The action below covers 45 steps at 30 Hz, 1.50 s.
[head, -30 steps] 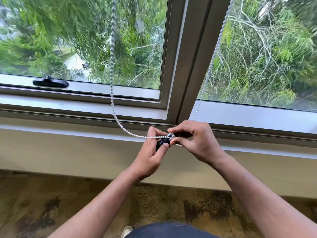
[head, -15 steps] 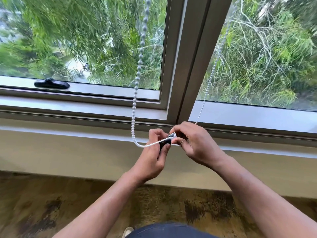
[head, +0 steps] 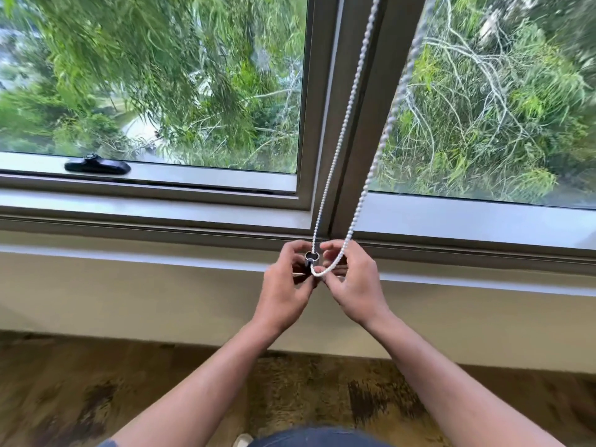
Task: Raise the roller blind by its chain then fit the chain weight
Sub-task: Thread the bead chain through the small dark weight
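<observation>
Hands meet at frame centre, just below the window sill [head: 161, 217]. Left hand [head: 285, 290] pinches the dark chain weight [head: 311, 257]; right hand [head: 353, 282] grips the bottom loop of the white bead chain [head: 342, 130], which touches the weight. Both strands run up across the mullion [head: 351, 91]. Black window latch [head: 96, 165] at left; mottled carpet [head: 96, 391] below.

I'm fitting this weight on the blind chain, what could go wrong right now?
The chain weight is pinched only at the left hand fingertips, so it might slip and fall to the floor. The bead chain loop rests loosely on the right hand fingers; it may slide off before seating.
</observation>
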Tool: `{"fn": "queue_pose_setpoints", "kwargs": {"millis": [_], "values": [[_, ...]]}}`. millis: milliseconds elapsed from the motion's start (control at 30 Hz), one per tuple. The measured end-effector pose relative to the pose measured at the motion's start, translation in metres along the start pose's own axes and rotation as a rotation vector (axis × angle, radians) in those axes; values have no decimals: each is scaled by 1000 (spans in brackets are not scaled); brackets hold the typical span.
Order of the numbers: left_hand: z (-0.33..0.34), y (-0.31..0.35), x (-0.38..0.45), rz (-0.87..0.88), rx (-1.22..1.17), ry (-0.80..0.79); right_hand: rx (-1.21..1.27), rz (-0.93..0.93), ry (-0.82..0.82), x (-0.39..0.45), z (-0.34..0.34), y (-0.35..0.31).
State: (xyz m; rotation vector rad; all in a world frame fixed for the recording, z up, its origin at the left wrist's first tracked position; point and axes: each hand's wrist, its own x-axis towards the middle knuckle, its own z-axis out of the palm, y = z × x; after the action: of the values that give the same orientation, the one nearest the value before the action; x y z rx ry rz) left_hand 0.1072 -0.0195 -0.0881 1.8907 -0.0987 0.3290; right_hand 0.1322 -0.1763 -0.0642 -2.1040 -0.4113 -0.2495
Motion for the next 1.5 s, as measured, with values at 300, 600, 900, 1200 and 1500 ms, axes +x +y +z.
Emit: {"fn": "queue_pose_setpoints", "kwargs": {"millis": [300, 600, 900, 1200, 1500], "values": [[16, -19, 5, -103, 96, 15, -112, 100, -24, -2, 19, 21], [20, -32, 4, -161, 69, -34, -111, 145, -55, -5, 28, 36], [24, -29, 20, -330, -153, 84, -111, 171, -80, 3, 27, 44], [27, -31, 25, -344, -141, 116, 309, 438, -242, 15, 12, 49], [35, -26, 28, -383, -144, 113, 313, 478, -204, 27, 9, 54]]}}
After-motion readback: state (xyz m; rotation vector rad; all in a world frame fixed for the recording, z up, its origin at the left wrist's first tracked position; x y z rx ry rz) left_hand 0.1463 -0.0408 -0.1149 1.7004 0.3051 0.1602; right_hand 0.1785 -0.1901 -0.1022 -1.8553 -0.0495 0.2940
